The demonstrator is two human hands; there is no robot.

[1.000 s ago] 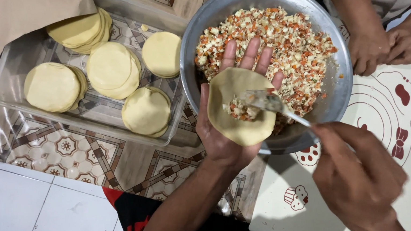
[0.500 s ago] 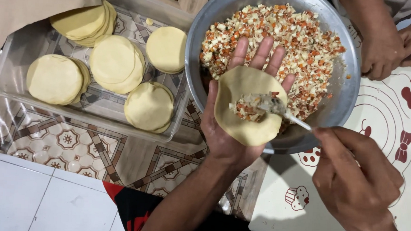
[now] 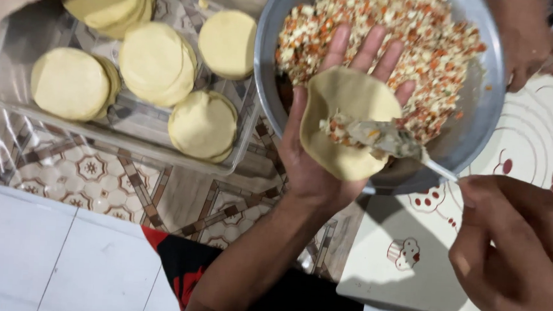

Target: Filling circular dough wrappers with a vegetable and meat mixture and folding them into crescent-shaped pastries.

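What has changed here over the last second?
Little. The spoon in the right hand has slid slightly leftward across the dough round, spreading filling. The left hand still cradles the round over the metal bowl; the tray of dough discs is unchanged.

A patterned tiled floor (image 3: 99,178) carried everything. On it at the far left sat a clear plastic tray (image 3: 17,53) of dough rounds. To the right lay a white printed mat (image 3: 410,244), with a metal bowl (image 3: 480,128) resting partly on it.
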